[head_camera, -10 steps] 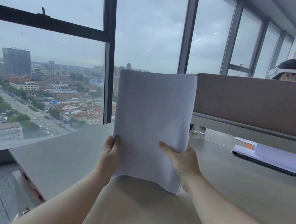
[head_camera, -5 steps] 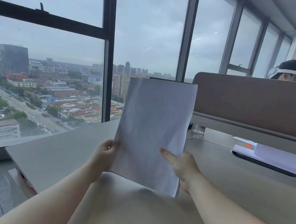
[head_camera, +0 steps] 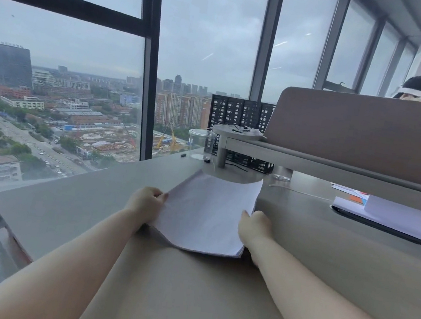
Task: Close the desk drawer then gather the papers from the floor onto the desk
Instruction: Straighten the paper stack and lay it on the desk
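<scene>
Left hand (head_camera: 146, 201) grip closed on the left edge of the paper stack (head_camera: 208, 213); right hand (head_camera: 255, 224) grip closed on its right edge; stack lies low over the desk (head_camera: 65, 208), near edge curled, before the partition (head_camera: 371, 134).

Papers (head_camera: 209, 214) lie on the desk (head_camera: 73, 207) (a cup (head_camera: 200, 144) behind them).

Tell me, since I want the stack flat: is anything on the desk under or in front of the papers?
Nothing visible does. Left hand and right hand hold the papers by their sides, low over bare desk. The cup stands farther back, apart.
</scene>
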{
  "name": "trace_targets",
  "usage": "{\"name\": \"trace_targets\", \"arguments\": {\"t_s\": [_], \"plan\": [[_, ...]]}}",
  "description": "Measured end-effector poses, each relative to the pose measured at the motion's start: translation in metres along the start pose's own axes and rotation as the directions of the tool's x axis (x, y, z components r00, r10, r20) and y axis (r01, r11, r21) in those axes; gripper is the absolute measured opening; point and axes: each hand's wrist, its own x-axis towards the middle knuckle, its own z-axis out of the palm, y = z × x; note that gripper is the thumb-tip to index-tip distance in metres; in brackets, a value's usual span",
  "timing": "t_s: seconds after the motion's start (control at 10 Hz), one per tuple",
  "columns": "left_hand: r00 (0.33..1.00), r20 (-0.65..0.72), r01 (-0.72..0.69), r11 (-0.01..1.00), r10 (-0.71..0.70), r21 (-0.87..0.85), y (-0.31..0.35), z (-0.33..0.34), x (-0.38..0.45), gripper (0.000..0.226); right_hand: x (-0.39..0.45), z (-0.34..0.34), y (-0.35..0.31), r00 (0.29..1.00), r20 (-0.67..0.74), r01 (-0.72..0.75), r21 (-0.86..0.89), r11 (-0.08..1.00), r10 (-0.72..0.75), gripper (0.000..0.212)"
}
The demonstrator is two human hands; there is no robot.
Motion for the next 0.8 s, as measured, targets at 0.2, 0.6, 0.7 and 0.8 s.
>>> {"name": "trace_targets", "arguments": {"t_s": [0.2,0.6,0.7,0.8], "plan": [[0.994,-0.097,-0.032,0.973,0.056,0.231,-0.007,0.005,0.021,0.031,0.008,0.0,0.001,0.997,0.036,-0.069,-0.114,0.991,0.074,0.017],[0.973,-0.198,-0.065,0.967,0.116,0.246,-0.008,0.011,0.032,0.034,0.012,0.0,-0.007,0.98,0.134,-0.096,-0.317,0.944,0.145,0.031],[0.978,-0.18,-0.062,0.969,0.107,0.238,-0.01,0.01,0.032,0.033,0.007,-0.002,-0.009,0.988,0.117,-0.046,-0.372,0.927,0.096,0.032],[0.979,-0.183,-0.051,0.973,0.094,0.227,-0.011,0.009,0.031,0.032,-0.017,-0.018,-0.003,0.984,0.173,0.035,-0.353,0.935,0.029,0.034]]}}
